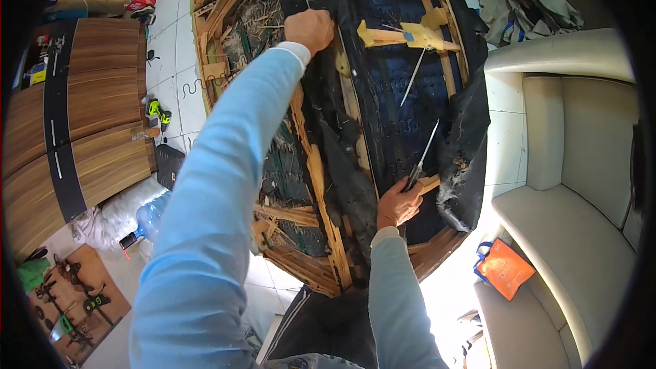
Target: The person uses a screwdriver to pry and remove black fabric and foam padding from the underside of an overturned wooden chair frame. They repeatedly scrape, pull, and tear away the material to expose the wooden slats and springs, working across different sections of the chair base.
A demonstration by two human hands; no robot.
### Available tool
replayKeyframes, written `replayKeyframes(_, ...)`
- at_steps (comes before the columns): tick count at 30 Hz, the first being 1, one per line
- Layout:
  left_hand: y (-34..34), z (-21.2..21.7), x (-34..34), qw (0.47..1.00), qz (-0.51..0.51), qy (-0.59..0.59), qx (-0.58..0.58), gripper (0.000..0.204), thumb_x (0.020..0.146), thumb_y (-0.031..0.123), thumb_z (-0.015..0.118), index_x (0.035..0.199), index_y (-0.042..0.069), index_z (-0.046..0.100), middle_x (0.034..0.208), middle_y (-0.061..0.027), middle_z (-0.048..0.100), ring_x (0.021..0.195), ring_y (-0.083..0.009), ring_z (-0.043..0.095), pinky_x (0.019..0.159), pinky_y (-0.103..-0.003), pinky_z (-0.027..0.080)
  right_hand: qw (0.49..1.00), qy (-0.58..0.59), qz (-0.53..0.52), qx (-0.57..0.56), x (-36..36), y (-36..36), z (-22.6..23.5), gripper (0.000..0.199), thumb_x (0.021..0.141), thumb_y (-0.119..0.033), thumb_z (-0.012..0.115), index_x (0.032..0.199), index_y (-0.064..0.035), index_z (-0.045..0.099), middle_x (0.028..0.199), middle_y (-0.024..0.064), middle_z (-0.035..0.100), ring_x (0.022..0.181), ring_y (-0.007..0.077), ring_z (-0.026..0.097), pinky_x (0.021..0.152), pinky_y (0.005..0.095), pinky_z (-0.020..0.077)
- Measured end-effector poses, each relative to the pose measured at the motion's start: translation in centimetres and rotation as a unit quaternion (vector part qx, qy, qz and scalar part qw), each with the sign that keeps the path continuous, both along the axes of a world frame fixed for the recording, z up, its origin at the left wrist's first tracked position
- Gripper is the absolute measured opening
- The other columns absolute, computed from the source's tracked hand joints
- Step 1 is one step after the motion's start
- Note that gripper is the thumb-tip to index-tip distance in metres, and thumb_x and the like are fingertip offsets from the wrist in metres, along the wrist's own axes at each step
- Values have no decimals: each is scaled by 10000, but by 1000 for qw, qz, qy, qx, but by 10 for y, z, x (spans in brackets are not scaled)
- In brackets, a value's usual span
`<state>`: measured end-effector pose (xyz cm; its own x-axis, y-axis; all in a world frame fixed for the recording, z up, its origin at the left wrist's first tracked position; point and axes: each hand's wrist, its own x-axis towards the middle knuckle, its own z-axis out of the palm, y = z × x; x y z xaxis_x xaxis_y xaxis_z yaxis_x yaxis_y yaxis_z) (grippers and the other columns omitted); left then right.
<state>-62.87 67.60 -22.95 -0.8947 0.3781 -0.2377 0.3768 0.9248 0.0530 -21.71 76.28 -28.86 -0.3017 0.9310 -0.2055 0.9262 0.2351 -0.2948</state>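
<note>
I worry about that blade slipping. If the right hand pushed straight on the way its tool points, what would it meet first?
Probably the dark webbing inside the wooden frame: the right hand aims the thin tool up across it. A light strip lies further along; depth is unclear.

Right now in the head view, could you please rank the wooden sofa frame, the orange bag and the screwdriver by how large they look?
1. Wooden sofa frame, by far the largest.
2. Orange bag.
3. Screwdriver in the right hand: thin, though about as long as the bag is wide, and nearer the camera, so this last gap is unsure.
</note>
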Motion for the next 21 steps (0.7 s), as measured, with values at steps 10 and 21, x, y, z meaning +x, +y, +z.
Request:
replayKeyframes(10,-285,23,-17,982,56,-39,-175,369,1044,340,489,1168,69,706,1050,-284,725,1072,-451,696,933,-531,543,999,8,14,-29,-7,-7,6,344,992,-352,610,1127,-35,597,973,211,673,982,417,630,870,539,461)
replayKeyframes(21,-133,53,50,956,10,175,235,512,937,359,720,1292,4,618,1277,-255,650,1156,-446,626,1009,-500,498,1000,-5,-1,-13,-3,-8,4,350,1008,-357,589,1172,-47,601,987,216,674,990,427,628,875,558,459)
